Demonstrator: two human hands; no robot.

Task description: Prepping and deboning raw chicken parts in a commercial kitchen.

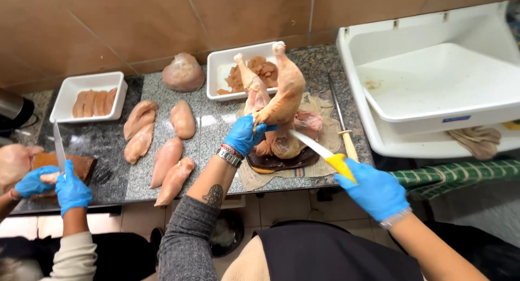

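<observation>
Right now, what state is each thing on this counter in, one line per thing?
Left hand: gloved, gripping the chicken carcass.
Chicken carcass: raw, held upright over a dark stand.
Right hand: gloved, closed on the knife.
Knife: yellow handle, blade against the carcass.
Chicken breasts: raw, laid out loose on the counter.
Small white tray: holds strips of meat.
Large white tub: nearly bare inside.

knife blade (306, 142): tip hidden behind the chicken carcass (279, 105) beside the left hand (244, 135) | knife handle (341, 166): rear end covered by the right hand (375, 190) | dark stand (281, 162) under the carcass: mostly hidden | co-worker's meat (15, 162), far left of the left hand: cut by the frame edge
</observation>
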